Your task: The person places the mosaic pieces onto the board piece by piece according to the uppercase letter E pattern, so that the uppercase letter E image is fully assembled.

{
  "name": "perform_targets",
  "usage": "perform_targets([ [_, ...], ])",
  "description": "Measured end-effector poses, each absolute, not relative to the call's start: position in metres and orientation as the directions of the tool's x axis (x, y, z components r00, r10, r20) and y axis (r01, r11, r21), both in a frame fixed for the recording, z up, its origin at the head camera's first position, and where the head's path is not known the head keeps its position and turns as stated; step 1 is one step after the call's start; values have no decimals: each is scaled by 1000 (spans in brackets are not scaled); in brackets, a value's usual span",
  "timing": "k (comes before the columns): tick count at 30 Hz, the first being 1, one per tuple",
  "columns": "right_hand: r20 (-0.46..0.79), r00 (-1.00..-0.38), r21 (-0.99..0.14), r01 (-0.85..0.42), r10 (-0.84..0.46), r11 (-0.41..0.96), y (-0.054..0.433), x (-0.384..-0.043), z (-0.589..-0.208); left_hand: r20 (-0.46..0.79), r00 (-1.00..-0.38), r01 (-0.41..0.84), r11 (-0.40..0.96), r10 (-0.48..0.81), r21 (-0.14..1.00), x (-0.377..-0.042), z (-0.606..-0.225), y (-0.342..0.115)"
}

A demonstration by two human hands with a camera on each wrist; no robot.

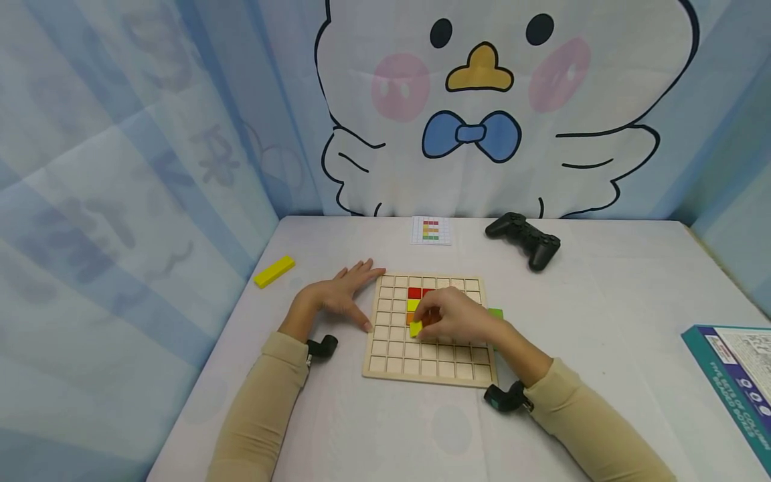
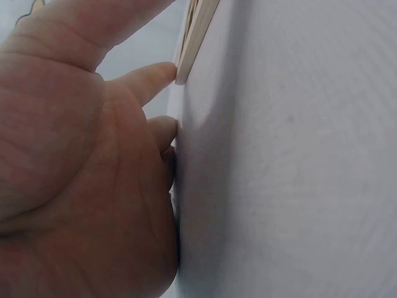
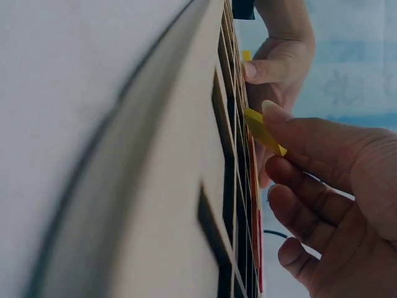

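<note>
My right hand pinches a small yellow tile between thumb and fingers over the left-middle of a wooden grid board. In the right wrist view, the same yellow tile tilts close to the board's surface. Just above it in the grid lie red tiles, a yellow tile and an orange tile; my right hand partly hides that area. My left hand spreads its fingers at the board's left edge, thumb and index fingertip touching the frame. Its palm holds nothing.
A yellow bar lies at the table's left side. Behind the board are a coloured pattern card and a black game controller. A green piece shows past the board's right edge. A teal-edged box lies far right.
</note>
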State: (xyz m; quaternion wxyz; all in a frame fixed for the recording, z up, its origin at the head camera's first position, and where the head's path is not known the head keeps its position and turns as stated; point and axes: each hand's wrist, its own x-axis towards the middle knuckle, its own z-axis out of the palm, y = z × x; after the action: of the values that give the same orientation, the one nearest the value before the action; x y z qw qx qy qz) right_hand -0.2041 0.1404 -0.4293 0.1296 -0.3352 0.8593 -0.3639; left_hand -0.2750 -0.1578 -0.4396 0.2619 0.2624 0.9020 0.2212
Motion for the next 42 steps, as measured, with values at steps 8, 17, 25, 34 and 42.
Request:
perform_targets([
  [8,-3,-737,-689,-489,-676,536,136,-201,-431,-355,-726,351,762,589,545,-274,-440,-159],
  [17,-1,-730,-641,-524,-683,561,132,-199,-432,-349,-726,360,760,592,541,-274,-442,-159],
  [25,5,-736,-628,-529,-677,571,133,-198,-431,-349,-726,360,761,592,540,-275,-443,-159],
  [34,67,-772,-654,-513,-633,556,150,-202,-416,-351,-730,358,765,587,536,-274,-443,-158],
  [42,151,-802,-652,-520,-578,552,178,-209,-405,-349,-733,357,768,583,532,-274,-441,-158],
])
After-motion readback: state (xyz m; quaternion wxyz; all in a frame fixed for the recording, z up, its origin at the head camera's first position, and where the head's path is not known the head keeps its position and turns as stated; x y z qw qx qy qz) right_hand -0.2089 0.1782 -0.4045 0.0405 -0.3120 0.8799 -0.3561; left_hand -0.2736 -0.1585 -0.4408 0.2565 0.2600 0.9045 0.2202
